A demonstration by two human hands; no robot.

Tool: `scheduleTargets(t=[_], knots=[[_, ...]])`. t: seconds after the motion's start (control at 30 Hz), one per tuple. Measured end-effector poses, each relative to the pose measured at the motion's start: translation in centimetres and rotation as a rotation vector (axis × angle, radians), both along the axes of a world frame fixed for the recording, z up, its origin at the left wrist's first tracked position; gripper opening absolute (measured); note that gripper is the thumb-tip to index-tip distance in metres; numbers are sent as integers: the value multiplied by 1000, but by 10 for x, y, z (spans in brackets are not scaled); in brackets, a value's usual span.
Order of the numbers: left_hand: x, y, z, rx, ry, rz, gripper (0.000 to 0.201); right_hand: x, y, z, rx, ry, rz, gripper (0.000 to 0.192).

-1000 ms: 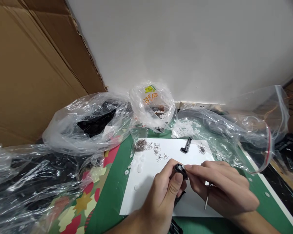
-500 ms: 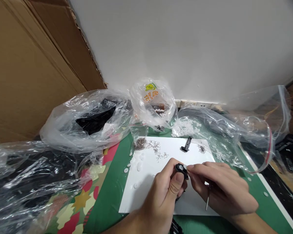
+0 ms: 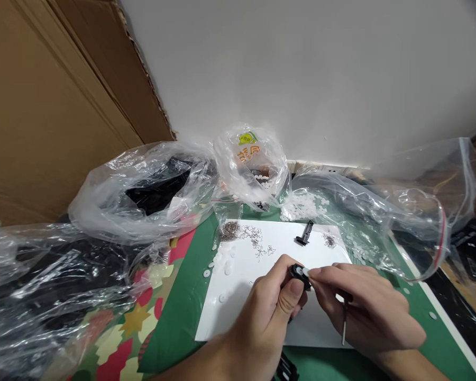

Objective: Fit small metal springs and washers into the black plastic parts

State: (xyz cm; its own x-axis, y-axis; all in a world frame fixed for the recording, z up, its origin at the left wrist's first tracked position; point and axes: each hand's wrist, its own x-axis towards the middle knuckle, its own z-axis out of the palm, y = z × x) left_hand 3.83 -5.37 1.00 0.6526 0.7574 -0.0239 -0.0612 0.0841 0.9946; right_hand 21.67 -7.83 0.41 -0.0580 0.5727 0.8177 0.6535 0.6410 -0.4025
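My left hand (image 3: 269,301) is closed around a small black plastic part (image 3: 294,271), with a round white piece seated in its upper end. Against that end, the thumb and forefinger of my right hand (image 3: 365,301) pinch a small white plastic disc (image 3: 305,272), partly covered by the fingertips. A thin metal rod (image 3: 344,323) with a dark upper end also hangs from my right hand's curled fingers. Beyond the hands, a similar black plastic piece (image 3: 305,233) lies on the white sheet (image 3: 285,241). Another black part (image 3: 286,369) is at the lower edge, partly cut off.
Tiny bent wire springs (image 3: 230,231) are heaped on the sheet's far left, with a smaller clump (image 3: 329,241) at its right. White discs (image 3: 222,259) lie along the left side. Clear plastic bags (image 3: 143,185) line the back and left. A cardboard box (image 3: 55,106) stands at left.
The black part in my left hand has turned slightly, and the white disc under my right fingertips shows more. Both hands appear slightly further right as the view shifts a little.
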Motion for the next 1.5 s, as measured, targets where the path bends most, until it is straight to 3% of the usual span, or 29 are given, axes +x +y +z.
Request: scheduleTargets(t=[0.6,0.73,0.93,1.23,1.5], knots=[[-2,0,-6,-55,-28,-20,41,0,2,-3,-39,28,17,17],[-1,0,-6,-87,-42,-10,41,1,1,-6,-92,67,70,21],[-10,1,5,-45,152,-51,47,5,0,-4,-193,177,240,32],[-4,1,-3,-49,48,-39,48,0,-4,-3,-114,143,136,32],[-5,-3,5,-218,33,88,50,-1,-2,-8,-104,111,202,36]])
